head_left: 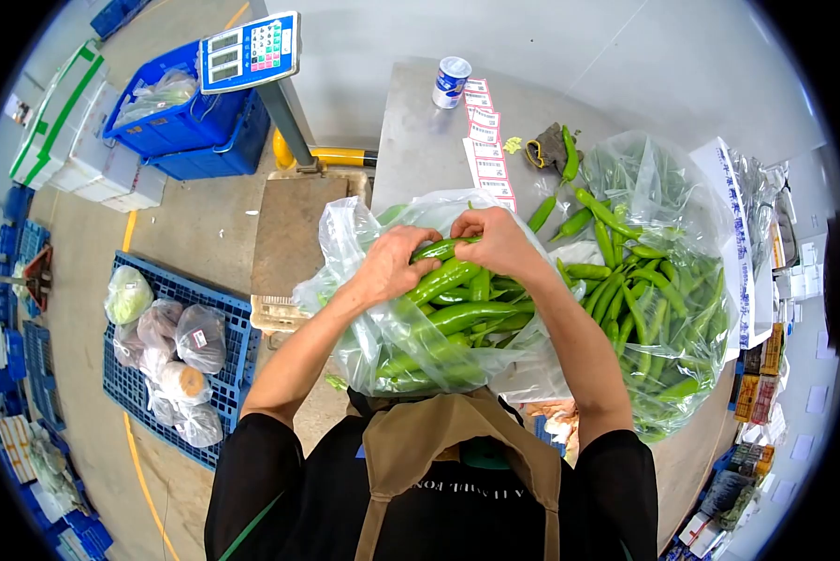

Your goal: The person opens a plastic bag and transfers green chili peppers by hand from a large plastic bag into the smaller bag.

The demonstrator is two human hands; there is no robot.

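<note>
A long green chili pepper (443,249) lies between my two hands, over an open clear plastic bag (338,245) full of similar peppers. My left hand (392,266) is closed on the pepper's left end. The fingers of my right hand (493,245) pinch its other end, near the bag's far rim. More long green peppers (467,316) fill the bag beneath my hands. To the right, a second large clear bag (649,164) lies open on its side, with many green peppers (640,290) in it and a few loose ones at its mouth.
On the metal table (406,122) are a blue-and-white can (451,82), a strip of printed labels (486,154) and a dark glove (549,150). A weighing scale display (250,52) stands at left, near blue crates (181,117). A blue pallet (242,360) holds bagged produce.
</note>
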